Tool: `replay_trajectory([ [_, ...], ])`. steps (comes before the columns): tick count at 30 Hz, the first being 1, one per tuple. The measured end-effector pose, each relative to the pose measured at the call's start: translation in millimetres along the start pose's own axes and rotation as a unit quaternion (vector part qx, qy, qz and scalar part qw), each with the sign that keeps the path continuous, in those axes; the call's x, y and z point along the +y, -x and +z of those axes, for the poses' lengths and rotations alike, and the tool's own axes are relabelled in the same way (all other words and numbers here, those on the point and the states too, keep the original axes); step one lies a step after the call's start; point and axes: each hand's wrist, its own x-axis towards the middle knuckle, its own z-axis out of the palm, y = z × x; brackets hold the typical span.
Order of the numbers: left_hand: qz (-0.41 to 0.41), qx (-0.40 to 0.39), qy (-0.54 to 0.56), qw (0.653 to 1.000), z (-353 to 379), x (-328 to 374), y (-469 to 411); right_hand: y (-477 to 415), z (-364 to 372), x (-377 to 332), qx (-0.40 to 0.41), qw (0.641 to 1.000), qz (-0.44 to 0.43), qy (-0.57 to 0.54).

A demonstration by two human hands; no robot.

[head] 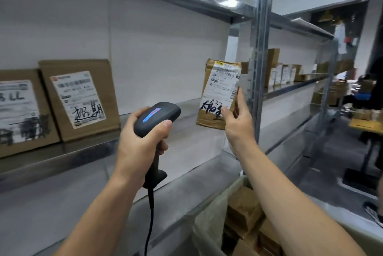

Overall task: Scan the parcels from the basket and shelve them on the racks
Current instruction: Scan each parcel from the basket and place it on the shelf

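1. Flat brown cardboard parcel with a white printed label (20, 110), at nine o'clock of the view. Stands on edge on the grey metal rack shelf (68, 154), leaning back against the white wall.
2. Second flat brown cardboard parcel (80, 98), at three o'clock of the first and set against its edge. Same shelf, same lean. Its white label bears black handwriting.
3. Left hand (141, 141), near centre. Fingers and thumb are wrapped tight round the handle of a black handheld barcode scanner (159, 113), whose head points toward two o'clock (blue and red lights glow on top). A black cable (150, 214) hangs from the handle toward six o'clock.
4. Small brown cardboard parcel with a white shipping label (217, 89), at two o'clock of the scanner head and apart from it. Held upright in the air before the shelf, label toward the camera.
5. Right hand (238, 123). Pinches that parcel at its five o'clock corner, thumb on the label face, fingers along the right edge.
6. Grey perforated steel upright (260, 58), at three o'clock of the held parcel.
7. Pale plastic basket (209, 222), at five o'clock, under the right forearm. Holds a heap of brown parcels (244, 208).
8. Row of small brown boxes (284, 73), on the next rack bay at three o'clock. Blurred.
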Motion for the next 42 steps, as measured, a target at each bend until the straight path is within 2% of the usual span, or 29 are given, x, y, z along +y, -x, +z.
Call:
replay_trajectory([
  [16,0.056,0.201,-0.071,0.975,-48.5,9.1,-14.4,-54.2,133.1,30.1,-0.231,0.97,-0.013,-0.076],
  [23,0.073,0.266,-0.097,0.956,-61.7,7.4,-14.1,-55.7,167.8,46.8,-0.299,0.953,-0.014,-0.054],
  [29,0.083,0.291,-0.105,0.947,-65.9,10.6,-11.5,-66.1,184.1,45.5,-0.379,0.925,0.0,-0.008],
  [42,0.095,0.302,-0.122,0.941,-71.8,11.0,-12.7,-74.9,203.9,48.2,-0.365,0.931,0.015,0.012],
])
